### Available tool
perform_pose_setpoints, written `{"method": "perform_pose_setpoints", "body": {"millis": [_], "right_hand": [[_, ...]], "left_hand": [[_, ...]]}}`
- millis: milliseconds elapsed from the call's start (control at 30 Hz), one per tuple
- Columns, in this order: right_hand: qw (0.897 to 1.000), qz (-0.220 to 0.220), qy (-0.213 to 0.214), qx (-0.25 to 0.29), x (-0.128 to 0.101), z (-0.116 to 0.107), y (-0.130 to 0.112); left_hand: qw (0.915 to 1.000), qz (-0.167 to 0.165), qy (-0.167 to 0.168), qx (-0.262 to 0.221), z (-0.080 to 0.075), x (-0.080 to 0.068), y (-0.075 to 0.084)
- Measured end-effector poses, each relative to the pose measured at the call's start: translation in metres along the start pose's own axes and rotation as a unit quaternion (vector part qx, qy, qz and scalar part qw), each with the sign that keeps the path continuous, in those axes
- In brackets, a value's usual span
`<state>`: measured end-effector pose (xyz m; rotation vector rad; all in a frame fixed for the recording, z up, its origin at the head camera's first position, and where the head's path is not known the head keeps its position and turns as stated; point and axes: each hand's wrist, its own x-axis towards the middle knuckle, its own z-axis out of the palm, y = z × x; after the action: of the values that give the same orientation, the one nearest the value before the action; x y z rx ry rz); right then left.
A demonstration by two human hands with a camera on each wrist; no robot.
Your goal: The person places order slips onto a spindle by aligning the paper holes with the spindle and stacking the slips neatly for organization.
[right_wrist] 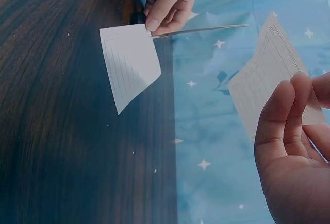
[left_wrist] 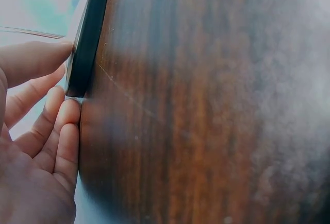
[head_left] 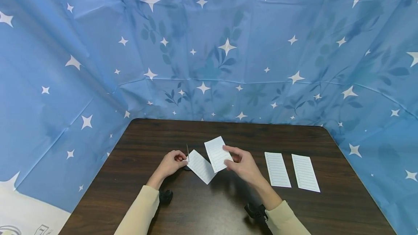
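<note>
My left hand (head_left: 171, 162) pinches the corner of a white lined card (head_left: 200, 167) between thumb and fingers, right beside a thin upright paper spike (head_left: 187, 149). The spike's round black base (left_wrist: 88, 44) shows close by the left fingertips in the left wrist view. To the right, my right hand (head_left: 244, 165) holds a second lined card (head_left: 215, 151) by its right edge, tilted and raised over the table. In the head view this card overlaps the first one's right corner. Small printed boxes run along one end of both cards in the right wrist view.
Two more lined cards, a nearer one (head_left: 277, 169) and one farther right (head_left: 306, 173), lie side by side on the dark wooden table (head_left: 228, 206). A blue star-patterned curtain (head_left: 209, 46) hangs behind the table's back edge and along its sides.
</note>
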<state>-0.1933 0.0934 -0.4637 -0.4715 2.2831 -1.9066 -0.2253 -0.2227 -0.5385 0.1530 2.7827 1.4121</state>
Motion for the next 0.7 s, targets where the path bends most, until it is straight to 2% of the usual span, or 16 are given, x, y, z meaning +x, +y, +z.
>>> {"method": "perform_pose_setpoints", "body": {"millis": [467,700], "right_hand": [[1.000,-0.013,-0.014,0.004,0.001,0.007,-0.007],[0.999,-0.022,-0.023,0.018,0.003,0.012,-0.011]], "left_hand": [[1.0000,0.006,0.005,0.003,0.002,0.000,0.001],[1.0000,-0.003,0.005,0.005,0.002,0.001,0.001]]}}
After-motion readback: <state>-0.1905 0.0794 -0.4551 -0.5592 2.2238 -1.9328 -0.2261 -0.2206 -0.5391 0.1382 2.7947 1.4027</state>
